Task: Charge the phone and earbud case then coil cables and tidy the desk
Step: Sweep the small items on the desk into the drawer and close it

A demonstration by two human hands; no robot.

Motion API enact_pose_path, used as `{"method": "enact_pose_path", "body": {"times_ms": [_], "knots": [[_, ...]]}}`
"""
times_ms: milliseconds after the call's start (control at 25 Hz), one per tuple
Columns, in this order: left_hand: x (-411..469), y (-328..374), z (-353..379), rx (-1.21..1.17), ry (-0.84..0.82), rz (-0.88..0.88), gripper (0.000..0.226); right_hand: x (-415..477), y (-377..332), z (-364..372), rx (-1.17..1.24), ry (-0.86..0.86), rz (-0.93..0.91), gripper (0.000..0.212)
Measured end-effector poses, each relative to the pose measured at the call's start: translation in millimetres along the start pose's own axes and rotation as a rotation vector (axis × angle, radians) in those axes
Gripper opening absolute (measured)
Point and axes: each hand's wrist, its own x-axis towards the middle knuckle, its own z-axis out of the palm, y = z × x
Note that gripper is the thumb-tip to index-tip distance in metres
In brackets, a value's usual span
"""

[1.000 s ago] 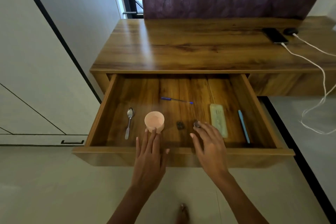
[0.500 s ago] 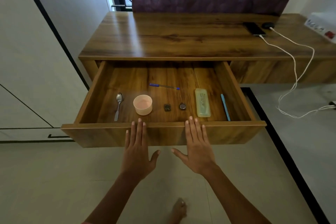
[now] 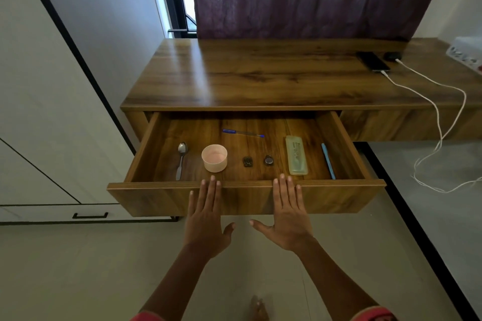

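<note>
Head view: flat hands (image 3: 245,219) against drawer front (image 3: 156,199)

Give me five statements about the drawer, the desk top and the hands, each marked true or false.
1. The drawer is open. True.
2. The spoon lies right of the pink cup. False: it lies left of the cup.
3. The phone has a white cable plugged in. True.
4. The left hand holds the blue pen. False: it is flat and empty at the drawer front.
5. The right hand is open, fingers spread. True.
</note>
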Motion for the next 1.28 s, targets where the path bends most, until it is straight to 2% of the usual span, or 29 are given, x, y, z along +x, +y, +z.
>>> {"method": "enact_pose_path", "body": {"times_ms": [440,840,960,1040,1160,1280], "knots": [[122.4,-14.7,5.9,0.033,0.031,-0.014,0.099,124.7,14.5,14.1,-0.006,0.027,0.016,0.109],[227.1,-26.4,24.6,0.075,0.077,-0.037,0.107,234.5,33.5,41.2,-0.028,0.2,-0.003,0.103],[251.6,-34.4,38.1,0.092,0.14,-0.036,0.102,261.2,34.8,50.6,-0.044,0.235,0.021,0.1],[267.0,-35.5,47.7,0.073,0.127,-0.069,0.094,278.6,34.5,58.4,-0.053,0.3,0.03,0.099],[282.4,-32.9,63.2,0.002,0.117,-0.119,0.094,298.2,34.5,72.8,-0.105,0.53,-0.028,0.11],[292.8,-34.8,80.6,-0.035,0.285,-0.058,0.092,306.4,36.0,82.4,-0.126,0.648,-0.045,0.124]]}}
